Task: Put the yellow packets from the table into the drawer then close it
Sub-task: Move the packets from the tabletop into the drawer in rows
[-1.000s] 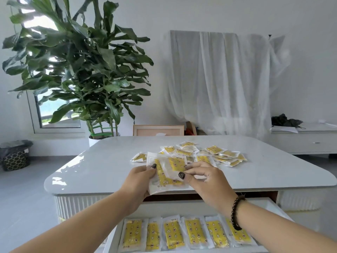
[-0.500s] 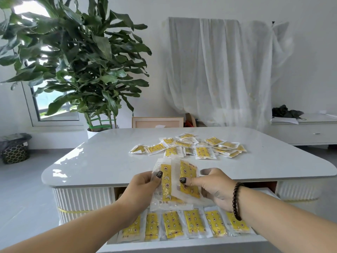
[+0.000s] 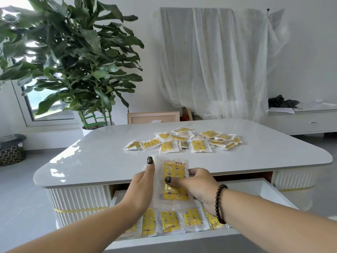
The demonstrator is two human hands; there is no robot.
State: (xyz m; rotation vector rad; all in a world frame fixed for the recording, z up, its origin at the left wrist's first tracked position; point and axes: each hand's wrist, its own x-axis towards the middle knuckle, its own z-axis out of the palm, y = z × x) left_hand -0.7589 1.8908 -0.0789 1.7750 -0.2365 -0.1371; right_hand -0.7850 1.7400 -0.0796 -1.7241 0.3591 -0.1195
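- Held item: a clear plastic packet with a yellow printed insert, upright, above the open drawer at the table's near edge, about 6 o'clock from the pile.
- Left hand: at the packet's 9 o'clock side, thumb extended up along its left edge; the fingers are behind the packet, so I take the edge as pinched, though the contact itself is partly hidden.
- Right hand: at the packet's 3 o'clock side, thumb pressed on the front face at mid-height, fingers curled round the right edge. Firm pinch. A dark beaded bracelet sits on the wrist.
- White pull-out drawer: open, beneath the hands. A row of the same yellow packets lies flat along its near side, side by side.
- Glossy white table top with rounded corners: carries a loose pile of yellow packets at 12 o'clock from the hands, well apart from them, some overlapping.
- Surroundings: large green leafy potted plant at 10 o'clock; white sheer cloth draped at 12 to 1 o'clock; low white cabinet at 2 o'clock.
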